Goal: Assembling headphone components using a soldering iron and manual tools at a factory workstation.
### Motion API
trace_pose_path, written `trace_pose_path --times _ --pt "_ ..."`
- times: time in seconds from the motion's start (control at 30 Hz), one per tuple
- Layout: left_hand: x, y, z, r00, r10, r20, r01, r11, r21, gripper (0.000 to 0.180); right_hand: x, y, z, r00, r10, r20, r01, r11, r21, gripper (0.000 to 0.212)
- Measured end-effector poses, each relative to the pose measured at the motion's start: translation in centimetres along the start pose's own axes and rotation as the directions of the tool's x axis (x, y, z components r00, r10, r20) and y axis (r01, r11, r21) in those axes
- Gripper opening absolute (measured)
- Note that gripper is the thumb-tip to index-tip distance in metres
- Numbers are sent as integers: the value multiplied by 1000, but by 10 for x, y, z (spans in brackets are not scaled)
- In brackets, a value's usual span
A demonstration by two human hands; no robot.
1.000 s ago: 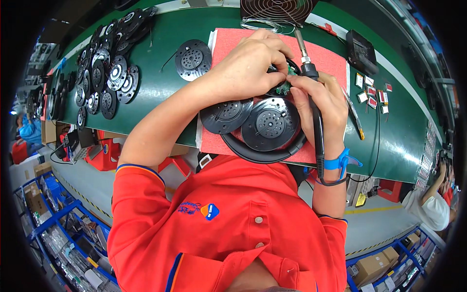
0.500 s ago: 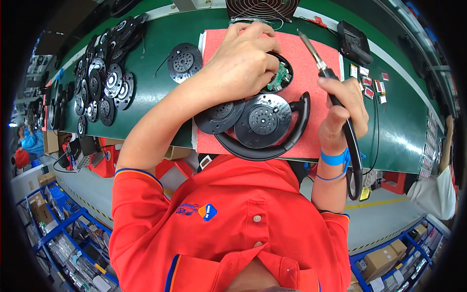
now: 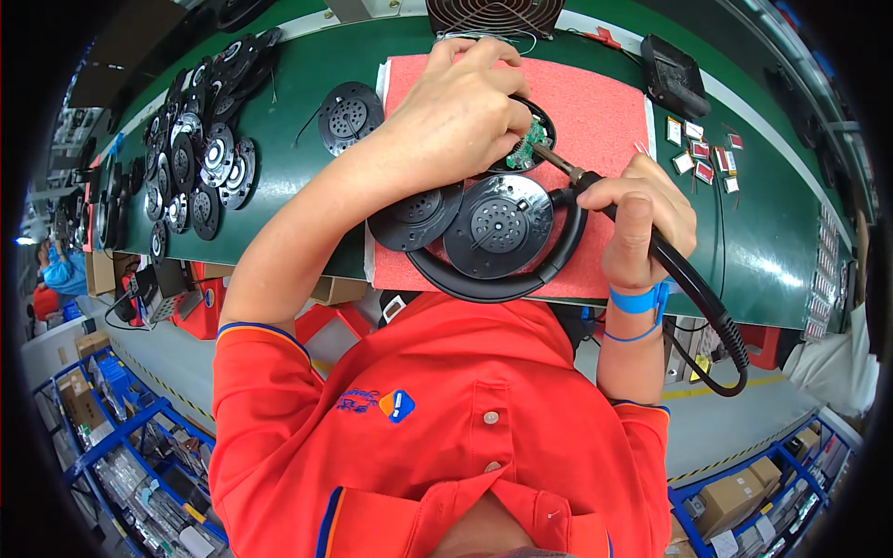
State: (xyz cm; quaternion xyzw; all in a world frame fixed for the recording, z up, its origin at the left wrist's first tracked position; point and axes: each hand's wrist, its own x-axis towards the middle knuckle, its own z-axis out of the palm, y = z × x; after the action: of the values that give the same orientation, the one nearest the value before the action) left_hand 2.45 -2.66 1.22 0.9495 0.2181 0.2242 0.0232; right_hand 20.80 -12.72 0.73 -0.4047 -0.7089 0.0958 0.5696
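My left hand (image 3: 460, 116) presses down on a round black earcup shell holding a small green circuit board (image 3: 528, 141) on the red mat (image 3: 595, 112). My right hand (image 3: 640, 223) is closed around a black soldering iron (image 3: 651, 244); its metal tip touches the green board. A black headphone (image 3: 498, 228) with a curved headband and two round earcups lies on the mat just below my hands. A blue strap circles my right wrist.
A green workbench (image 3: 307, 200) carries many black round speaker parts (image 3: 200, 158) at the left. A wire fan grille (image 3: 493, 14) stands at the far edge, a black box (image 3: 674, 65) and small red-white tags (image 3: 702, 153) at the right. Blue racks stand on the floor.
My right hand swung the soldering iron from beside the mat in to the green board. The left hand kept holding the earcup shell.
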Motion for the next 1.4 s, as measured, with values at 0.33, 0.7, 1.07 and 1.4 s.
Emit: trace_pose_path --times 0.33,0.7,1.07,1.4 --pt "1 6 1 1000 -1 20 0 999 35 6 0 -1 1 999 -20 33 20 1000 -15 43" --pt "5 10 0 999 32 -18 -30 995 100 9 1 0 2 998 -39 41 40 999 -18 41" --pt "6 16 -9 999 33 16 -34 998 47 4 -30 10 -43 915 36 -403 -109 981 -159 48" --pt "7 15 -9 999 -7 46 3 997 77 4 -71 21 -93 933 314 -177 -356 721 -594 27"
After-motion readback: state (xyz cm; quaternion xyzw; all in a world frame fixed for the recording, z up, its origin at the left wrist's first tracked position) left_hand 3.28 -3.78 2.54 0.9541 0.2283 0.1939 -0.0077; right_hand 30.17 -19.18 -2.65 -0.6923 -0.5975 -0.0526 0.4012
